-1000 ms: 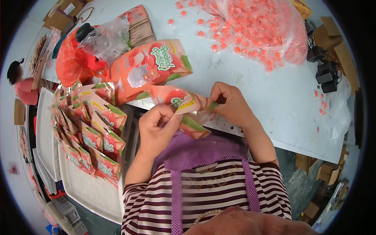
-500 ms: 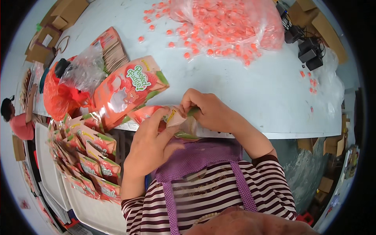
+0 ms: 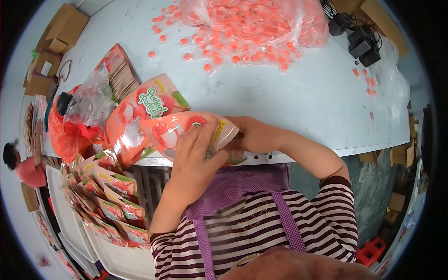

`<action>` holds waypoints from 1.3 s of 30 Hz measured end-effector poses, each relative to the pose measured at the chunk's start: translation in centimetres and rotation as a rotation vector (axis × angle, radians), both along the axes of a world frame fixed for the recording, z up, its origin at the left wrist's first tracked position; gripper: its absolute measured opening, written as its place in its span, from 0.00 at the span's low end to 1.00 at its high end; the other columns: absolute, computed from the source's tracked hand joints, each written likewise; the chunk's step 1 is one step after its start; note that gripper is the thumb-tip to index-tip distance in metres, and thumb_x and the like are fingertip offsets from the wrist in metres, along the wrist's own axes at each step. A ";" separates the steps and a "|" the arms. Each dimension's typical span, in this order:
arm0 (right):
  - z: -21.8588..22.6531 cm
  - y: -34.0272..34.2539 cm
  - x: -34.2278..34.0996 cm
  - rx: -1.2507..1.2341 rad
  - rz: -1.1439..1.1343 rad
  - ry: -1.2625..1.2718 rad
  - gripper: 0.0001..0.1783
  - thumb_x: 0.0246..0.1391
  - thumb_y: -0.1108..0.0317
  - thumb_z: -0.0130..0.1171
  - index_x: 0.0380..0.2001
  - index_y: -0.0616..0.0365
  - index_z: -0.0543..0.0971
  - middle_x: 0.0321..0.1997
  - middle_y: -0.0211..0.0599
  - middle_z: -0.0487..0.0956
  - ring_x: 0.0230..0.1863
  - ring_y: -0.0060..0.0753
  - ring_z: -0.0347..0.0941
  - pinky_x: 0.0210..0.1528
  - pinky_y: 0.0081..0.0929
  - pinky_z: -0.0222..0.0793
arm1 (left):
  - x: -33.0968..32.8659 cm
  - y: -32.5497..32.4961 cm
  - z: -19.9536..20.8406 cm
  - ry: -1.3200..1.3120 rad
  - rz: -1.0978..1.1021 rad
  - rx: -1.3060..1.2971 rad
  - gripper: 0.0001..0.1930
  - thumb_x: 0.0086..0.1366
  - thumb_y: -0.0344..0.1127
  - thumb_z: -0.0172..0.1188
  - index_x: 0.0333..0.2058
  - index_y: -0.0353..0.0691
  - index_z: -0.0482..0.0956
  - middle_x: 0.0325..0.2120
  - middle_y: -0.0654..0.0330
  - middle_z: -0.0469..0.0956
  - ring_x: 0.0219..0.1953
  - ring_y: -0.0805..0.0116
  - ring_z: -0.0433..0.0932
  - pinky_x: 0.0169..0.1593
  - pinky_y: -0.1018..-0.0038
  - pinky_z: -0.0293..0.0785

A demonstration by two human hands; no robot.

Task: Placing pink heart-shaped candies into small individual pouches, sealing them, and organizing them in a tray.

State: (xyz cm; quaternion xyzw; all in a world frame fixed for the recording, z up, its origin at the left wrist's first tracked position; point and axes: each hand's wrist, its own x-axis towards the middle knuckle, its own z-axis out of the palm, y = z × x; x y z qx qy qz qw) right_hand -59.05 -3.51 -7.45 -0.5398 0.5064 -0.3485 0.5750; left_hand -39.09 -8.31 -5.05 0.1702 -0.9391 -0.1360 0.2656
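Observation:
My left hand (image 3: 196,161) is closed on a pink and red candy pouch (image 3: 165,133), fingers across its printed front and thumb at the lower side. The pouch lies slanted over the table's near edge, its yellow-lettered end toward the right. At that end is my right hand (image 3: 256,134); its fingers go out of sight at the pouch's mouth, and whether they are inside or behind it I cannot tell. A larger printed sheet or pouch (image 3: 151,100) of the same design lies just beyond, partly covered by the held pouch.
Orange-red wrapped candies (image 3: 238,42) spill from a clear bag at the far side. Filled pouches (image 3: 112,186) crowd a white tray (image 3: 123,261) at left. A red plastic bag (image 3: 70,140), stacked flat pouches (image 3: 123,77) and black adapters (image 3: 361,44) lie about. Another person (image 3: 30,170) is far left.
The pouch has opened out and risen into fuller view. My right hand has gone from pinching its edge to its mouth, fingers now hidden. The head view has shifted slightly.

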 end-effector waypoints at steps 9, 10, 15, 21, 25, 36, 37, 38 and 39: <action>-2.7 0.1 -4.1 -0.053 -0.066 0.493 0.24 0.49 0.63 0.65 0.51 0.54 0.76 0.48 0.45 0.78 0.50 0.48 0.72 0.54 0.38 0.67 | -1.1 -2.3 -4.2 -0.042 -0.083 0.168 0.06 0.52 0.28 0.63 0.27 0.37 0.73 0.55 0.50 0.72 0.54 0.47 0.70 0.62 0.52 0.60; -3.2 0.1 -5.1 -0.118 -0.113 0.478 0.24 0.48 0.61 0.65 0.50 0.54 0.76 0.48 0.45 0.78 0.51 0.48 0.71 0.54 0.38 0.67 | -1.1 -2.9 -5.1 -0.008 -0.055 0.206 0.07 0.52 0.28 0.63 0.27 0.37 0.73 0.54 0.49 0.73 0.54 0.46 0.71 0.62 0.51 0.60; -6.1 -2.6 -12.9 -0.502 -0.764 1.058 0.24 0.48 0.53 0.66 0.49 0.48 0.78 0.56 0.42 0.72 0.61 0.47 0.61 0.62 0.49 0.52 | -0.2 -4.6 -9.3 0.148 0.185 0.278 0.08 0.56 0.25 0.60 0.30 0.33 0.69 0.51 0.40 0.74 0.52 0.42 0.72 0.58 0.51 0.64; -9.1 -5.0 -13.0 -0.454 -0.640 1.155 0.20 0.50 0.55 0.65 0.48 0.38 0.79 0.61 0.36 0.70 0.63 0.45 0.58 0.64 0.54 0.45 | -0.5 -6.8 -12.0 0.267 0.244 0.367 0.07 0.61 0.25 0.59 0.33 0.33 0.68 0.51 0.44 0.74 0.36 0.61 0.71 0.39 0.71 0.69; -7.7 -2.5 -12.2 -0.392 -0.312 0.982 0.16 0.50 0.58 0.64 0.45 0.39 0.81 0.59 0.32 0.72 0.62 0.42 0.60 0.64 0.53 0.45 | -0.3 -6.8 -12.1 0.244 0.270 0.399 0.09 0.59 0.25 0.60 0.32 0.33 0.67 0.53 0.39 0.72 0.46 0.49 0.74 0.47 0.66 0.70; -6.4 4.8 -13.3 -0.379 -0.732 0.717 0.14 0.49 0.69 0.64 0.41 0.49 0.81 0.51 0.34 0.76 0.52 0.42 0.67 0.53 0.34 0.63 | -0.6 -6.8 -11.9 0.264 0.220 0.288 0.08 0.62 0.26 0.58 0.36 0.32 0.69 0.51 0.45 0.74 0.39 0.62 0.74 0.44 0.72 0.70; -6.7 4.8 -12.8 -0.437 -0.713 0.804 0.15 0.49 0.69 0.64 0.42 0.49 0.81 0.51 0.35 0.76 0.51 0.43 0.67 0.53 0.35 0.62 | -0.6 -6.8 -11.9 0.241 0.231 0.281 0.07 0.62 0.26 0.58 0.36 0.32 0.69 0.50 0.45 0.74 0.40 0.62 0.74 0.44 0.72 0.70; -7.0 4.8 -12.3 -0.494 -0.691 0.890 0.15 0.49 0.69 0.64 0.43 0.48 0.81 0.50 0.35 0.76 0.50 0.43 0.67 0.52 0.36 0.62 | -0.5 -6.8 -11.9 0.211 0.249 0.295 0.07 0.62 0.26 0.58 0.36 0.32 0.69 0.48 0.45 0.75 0.41 0.62 0.74 0.44 0.72 0.70; -7.2 4.7 -11.9 -0.569 -0.666 1.003 0.16 0.49 0.68 0.63 0.45 0.48 0.80 0.51 0.36 0.75 0.51 0.43 0.66 0.53 0.38 0.60 | -0.4 -6.7 -11.8 0.217 0.245 0.306 0.07 0.62 0.26 0.58 0.36 0.32 0.69 0.47 0.46 0.75 0.41 0.61 0.74 0.45 0.72 0.70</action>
